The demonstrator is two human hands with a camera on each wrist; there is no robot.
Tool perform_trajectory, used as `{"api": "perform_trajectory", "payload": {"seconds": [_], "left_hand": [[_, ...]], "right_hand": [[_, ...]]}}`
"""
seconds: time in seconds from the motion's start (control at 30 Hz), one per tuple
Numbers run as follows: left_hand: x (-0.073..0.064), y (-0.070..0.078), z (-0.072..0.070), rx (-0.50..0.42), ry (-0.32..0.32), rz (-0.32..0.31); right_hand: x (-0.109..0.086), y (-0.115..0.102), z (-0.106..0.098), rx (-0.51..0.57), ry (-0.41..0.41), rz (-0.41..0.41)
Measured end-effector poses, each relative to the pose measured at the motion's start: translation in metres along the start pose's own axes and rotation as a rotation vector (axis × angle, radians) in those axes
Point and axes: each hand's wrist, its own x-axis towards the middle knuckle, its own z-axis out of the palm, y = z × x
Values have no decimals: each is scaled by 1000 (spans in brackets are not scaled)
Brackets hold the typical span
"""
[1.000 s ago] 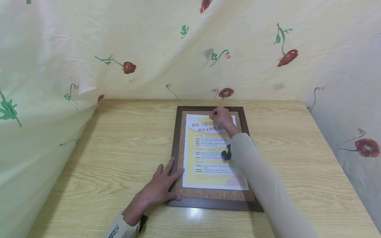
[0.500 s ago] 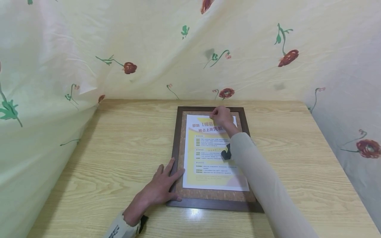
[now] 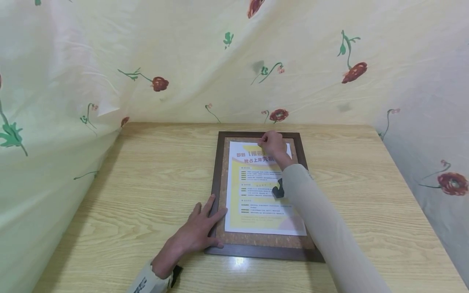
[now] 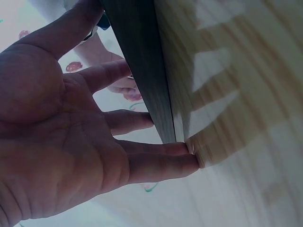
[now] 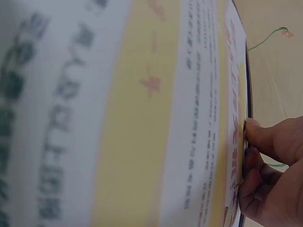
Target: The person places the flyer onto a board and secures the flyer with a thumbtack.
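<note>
A dark-framed cork board (image 3: 264, 241) lies on the wooden table, with a printed white and yellow sheet (image 3: 265, 224) on its cork. My left hand (image 3: 198, 230) rests with spread fingers on the board's left frame edge; in the left wrist view some fingertips reach the tabletop beside the frame (image 4: 142, 61). Near the sheet's top edge, my right hand (image 3: 274, 144) has curled fingers and presses with its thumb (image 5: 260, 137). A small dark thing at the thumb's tip looks like a thumbtack (image 5: 245, 124); most of it is hidden. The right forearm covers the board's right side.
The pale wood table (image 3: 157, 171) extends left and right of the board. Behind it and along both sides hangs a cream cloth (image 3: 190, 61) printed with red flowers. A dark strap piece (image 3: 278, 189) shows at the right cuff, above the sheet.
Little differs. The small thing at my right fingertips, visible a second ago, is now covered in the head view. Both hands stay in place.
</note>
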Motion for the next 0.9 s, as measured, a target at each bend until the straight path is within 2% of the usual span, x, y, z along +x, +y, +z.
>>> {"api": "perform_trajectory", "payload": {"seconds": [0.5,0.73,0.9], "left_hand": [[-1,4,-1,8,-1,-12],[-2,4,-1,6,2,-10],[-1,3,0,6,1,-15]], "right_hand": [[-10,12,-14,45,-43,9],[-20,15,-22,14,-17,-51],[-29,18,-33,35,-13,-62]]}}
